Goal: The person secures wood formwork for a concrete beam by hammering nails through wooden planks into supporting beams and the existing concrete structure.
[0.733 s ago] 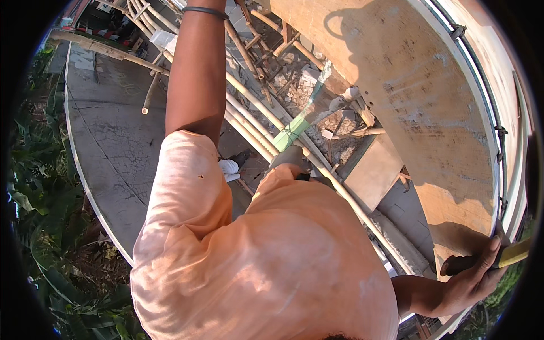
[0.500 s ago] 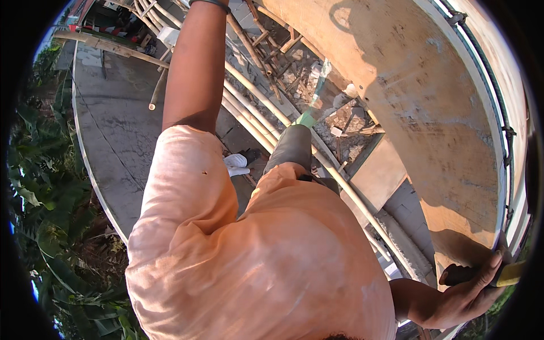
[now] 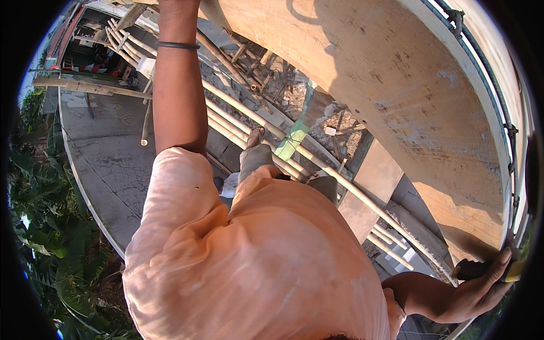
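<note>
My left arm reaches up to the top edge, with a dark band around the wrist; only the base of my left hand (image 3: 179,4) shows there, beside the end of a large board, and its fingers are out of view. At the lower right my right hand (image 3: 481,296) is closed around a tool with a black and yellow handle (image 3: 471,270), close to the board's lower end. The rest of that tool is hidden. The tan wooden board (image 3: 396,96), streaked with grey stains, stretches from the top to the right.
Bamboo poles (image 3: 345,177) run diagonally below me, beside a translucent green strip (image 3: 292,140). My foot (image 3: 255,137) is by the poles. Rubble (image 3: 330,131) lies lower down. A grey concrete slab (image 3: 105,147) is at left, with leafy plants (image 3: 42,226) beyond. Dark cables (image 3: 498,102) follow the right side.
My view has shifted, and my left arm now appears farther left and higher, its wrist band in sight. A foot has come into view on the poles. My right hand keeps the tool.
</note>
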A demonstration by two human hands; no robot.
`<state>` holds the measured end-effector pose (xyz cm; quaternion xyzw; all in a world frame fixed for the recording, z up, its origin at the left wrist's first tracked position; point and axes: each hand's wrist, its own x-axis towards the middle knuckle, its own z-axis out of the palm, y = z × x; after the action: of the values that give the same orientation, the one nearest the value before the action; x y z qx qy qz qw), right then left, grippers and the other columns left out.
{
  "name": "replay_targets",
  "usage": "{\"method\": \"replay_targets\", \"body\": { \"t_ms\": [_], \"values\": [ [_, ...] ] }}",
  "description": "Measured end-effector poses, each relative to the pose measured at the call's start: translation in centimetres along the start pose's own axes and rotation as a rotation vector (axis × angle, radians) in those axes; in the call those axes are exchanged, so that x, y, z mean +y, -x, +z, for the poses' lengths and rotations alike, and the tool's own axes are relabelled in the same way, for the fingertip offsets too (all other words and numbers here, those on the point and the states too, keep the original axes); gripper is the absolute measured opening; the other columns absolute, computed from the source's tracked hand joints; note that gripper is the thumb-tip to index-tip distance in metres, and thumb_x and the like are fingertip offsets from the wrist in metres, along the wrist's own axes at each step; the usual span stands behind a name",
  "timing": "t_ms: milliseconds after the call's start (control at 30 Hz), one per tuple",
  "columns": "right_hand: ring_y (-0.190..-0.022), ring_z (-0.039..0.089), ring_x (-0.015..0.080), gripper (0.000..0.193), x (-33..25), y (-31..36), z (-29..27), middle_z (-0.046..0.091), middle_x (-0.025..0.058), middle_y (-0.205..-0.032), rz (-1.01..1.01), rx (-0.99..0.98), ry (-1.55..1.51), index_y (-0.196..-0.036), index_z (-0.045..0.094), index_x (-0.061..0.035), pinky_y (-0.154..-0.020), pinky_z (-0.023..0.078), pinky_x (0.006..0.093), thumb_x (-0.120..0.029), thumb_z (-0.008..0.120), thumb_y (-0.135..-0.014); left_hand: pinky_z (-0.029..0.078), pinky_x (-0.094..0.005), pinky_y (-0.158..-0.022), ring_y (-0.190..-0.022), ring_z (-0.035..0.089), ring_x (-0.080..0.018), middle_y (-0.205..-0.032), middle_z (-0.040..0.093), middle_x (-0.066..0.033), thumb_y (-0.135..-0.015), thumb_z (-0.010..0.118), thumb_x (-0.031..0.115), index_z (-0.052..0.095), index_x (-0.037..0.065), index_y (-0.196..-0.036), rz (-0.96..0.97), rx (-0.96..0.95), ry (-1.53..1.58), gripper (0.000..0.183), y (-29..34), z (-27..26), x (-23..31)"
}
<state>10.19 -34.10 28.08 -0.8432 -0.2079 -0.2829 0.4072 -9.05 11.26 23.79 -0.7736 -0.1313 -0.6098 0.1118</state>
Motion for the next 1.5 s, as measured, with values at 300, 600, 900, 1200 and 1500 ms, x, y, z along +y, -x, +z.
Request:
{"method": "replay_targets", "body": {
  "t_ms": [300,600,900,1200,1500],
  "values": [
    [-0.108,0.058,0.0184,0.037,-7.7,1.3,3.7,0.064,0.0109,-0.119,-0.005,-0.068,0.127,-0.123,0.062,-0.0015,-0.093,0.045,0.0339,-0.026,0.052,-0.097,0.044,-0.0363,-0.065,-0.067,0.058,-0.0267,-0.07,0.061,-0.0151,-0.089,0.053,0.018,0.066,-0.002,-0.075,0.116,0.222,0.287,0.027,-0.1,1.3,-1.8],
    [-0.091,0.064,0.0169,0.042,-13.5,1.8,8.7,0.067,0.0102,-0.117,0.057,0.015,0.337,-0.123,0.063,-0.0058,-0.078,0.049,0.0306,-0.035,0.054,-0.094,0.035,-0.0376,-0.06,-0.057,0.047,-0.025,-0.059,0.045,-0.008,-0.071,0.064,0.007,0.049,0.005,-0.061,0.014,0.215,0.506,0.018,-1.0,0.2,-1.4],
    [-0.111,0.061,0.0207,0.041,-13.4,1.0,7.9,0.067,0.0137,-0.114,0.103,-0.1,0.302,-0.12,0.063,0.0006,-0.1,0.041,0.0331,-0.032,0.05,-0.1,0.053,-0.0299,-0.073,-0.082,0.068,-0.0201,-0.086,0.07,-0.0113,-0.085,0.069,0.009,0.066,-0.001,-0.093,0.051,-0.382,0.551,0.013,-2.9,-5.3,-4.0],
    [-0.097,0.06,0.0231,0.032,-12.8,0.7,6.4,0.066,0.0155,-0.099,0.206,-0.083,0.185,-0.111,0.062,0.0027,-0.09,0.044,0.0342,-0.026,0.053,-0.1,0.051,-0.0304,-0.07,-0.075,0.064,-0.0166,-0.088,0.071,-0.0101,-0.092,0.062,0.026,0.071,0.003,-0.101,0.029,-0.309,0.68,0.026,-20.2,2.3,-5.9],
    [-0.076,0.059,0.0385,0.023,-12.4,0.1,7.6,0.062,0.023,-0.081,0.028,-0.003,0.132,-0.108,0.052,0.0037,-0.068,0.045,0.0432,-0.015,0.056,-0.096,0.051,-0.032,-0.076,-0.084,0.066,-0.0172,-0.093,0.071,-0.0096,-0.087,0.055,0.062,0.071,0.004,-0.102,0.112,-1.433,0.509,0.062,-31.6,11.0,-5.0]
  ]
}}
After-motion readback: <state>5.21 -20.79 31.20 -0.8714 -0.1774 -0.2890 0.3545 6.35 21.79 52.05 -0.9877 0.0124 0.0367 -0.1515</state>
